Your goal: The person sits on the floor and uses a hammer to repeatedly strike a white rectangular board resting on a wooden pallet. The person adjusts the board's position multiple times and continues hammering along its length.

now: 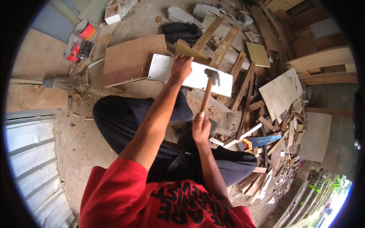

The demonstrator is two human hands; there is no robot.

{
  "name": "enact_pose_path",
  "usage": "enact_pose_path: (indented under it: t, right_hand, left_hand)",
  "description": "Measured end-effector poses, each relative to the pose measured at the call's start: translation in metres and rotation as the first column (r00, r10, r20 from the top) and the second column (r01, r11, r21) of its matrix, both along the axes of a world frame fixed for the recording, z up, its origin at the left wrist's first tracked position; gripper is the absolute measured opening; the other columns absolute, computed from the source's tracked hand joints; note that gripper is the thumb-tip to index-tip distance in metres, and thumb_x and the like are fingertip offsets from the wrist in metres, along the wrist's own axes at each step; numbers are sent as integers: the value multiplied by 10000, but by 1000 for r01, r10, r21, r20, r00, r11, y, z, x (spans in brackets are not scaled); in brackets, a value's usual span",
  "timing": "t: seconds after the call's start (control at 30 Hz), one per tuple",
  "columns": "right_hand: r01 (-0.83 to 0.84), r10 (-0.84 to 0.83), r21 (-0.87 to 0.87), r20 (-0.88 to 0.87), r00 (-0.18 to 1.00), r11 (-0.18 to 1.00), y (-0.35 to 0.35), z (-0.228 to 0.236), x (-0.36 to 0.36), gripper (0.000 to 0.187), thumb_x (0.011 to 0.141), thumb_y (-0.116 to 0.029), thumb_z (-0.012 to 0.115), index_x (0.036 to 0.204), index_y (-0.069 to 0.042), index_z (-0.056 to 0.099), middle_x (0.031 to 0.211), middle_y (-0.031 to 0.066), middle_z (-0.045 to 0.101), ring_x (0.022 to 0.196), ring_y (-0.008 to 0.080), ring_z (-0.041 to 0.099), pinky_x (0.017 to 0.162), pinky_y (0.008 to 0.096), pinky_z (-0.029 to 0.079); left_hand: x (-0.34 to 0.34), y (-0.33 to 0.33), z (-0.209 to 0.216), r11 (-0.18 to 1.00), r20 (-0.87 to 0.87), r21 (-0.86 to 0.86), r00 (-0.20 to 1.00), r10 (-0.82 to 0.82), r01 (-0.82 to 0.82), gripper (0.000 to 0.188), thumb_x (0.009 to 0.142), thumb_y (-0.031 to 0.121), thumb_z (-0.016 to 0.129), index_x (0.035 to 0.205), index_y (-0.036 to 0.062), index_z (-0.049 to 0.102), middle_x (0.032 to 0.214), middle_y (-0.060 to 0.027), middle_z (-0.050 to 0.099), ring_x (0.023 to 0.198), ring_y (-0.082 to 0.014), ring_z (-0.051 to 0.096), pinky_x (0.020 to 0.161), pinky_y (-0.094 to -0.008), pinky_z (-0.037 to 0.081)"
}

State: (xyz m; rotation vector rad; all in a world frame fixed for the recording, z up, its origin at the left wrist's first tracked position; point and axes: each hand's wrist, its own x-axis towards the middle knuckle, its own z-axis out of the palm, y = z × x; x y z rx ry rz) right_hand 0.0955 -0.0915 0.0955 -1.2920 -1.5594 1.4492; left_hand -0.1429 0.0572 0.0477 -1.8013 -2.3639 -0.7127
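Observation:
A long white board (161, 67) with small dark spots along its edges lies in front of my crossed legs. My left hand (181, 68) reaches over its far edge, fingers curled round it and holding it. My right hand (201, 127) is closed round the wooden handle of a hammer (207, 92). The hammer's dark head is over the right part of the white board, slightly smeared; I cannot tell whether it touches. Beyond the board rests a tan wooden piece (192, 53), partly hidden by it.
A brown panel (133, 59) lies to the left. Several planks (224, 45) and scraps spread at right, with a blue handsaw (266, 140) among them. Paint cans (85, 30) stand at far left above a broom (62, 83). A black cloth bundle (182, 32) lies behind.

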Motion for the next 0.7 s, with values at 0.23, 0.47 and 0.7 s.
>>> enact_pose_path:
  t: [0.23,0.47,0.7]
  right_hand:
    - [-12,22,-41,259,966,999,1,-8,-3,678,1057,-532,335,749,35,541,605,176,535,572,282,531,599,432,451]
    - [-85,102,-93,188,977,992,31,24,-12,635,1071,-491,304,786,23,545,587,119,531,567,244,531,577,408,440]
    - [-103,106,-23,231,967,994,45,23,-24,629,1069,-493,318,757,12,526,571,106,482,562,213,514,545,403,418]
  left_hand:
    - [0,1,5,1000,22,20,1000,10,-11,265,842,64,577,1082,127,670,1052,-82,723,1098,-220,628,1001,-377,383]
    - [-1,1,6,999,1,24,1000,24,-24,292,868,52,559,1130,120,668,1004,-93,732,997,-243,675,960,-395,419]
    - [2,3,5,998,-31,71,1000,2,0,256,869,56,576,1095,127,672,977,-79,737,969,-234,679,917,-405,439]
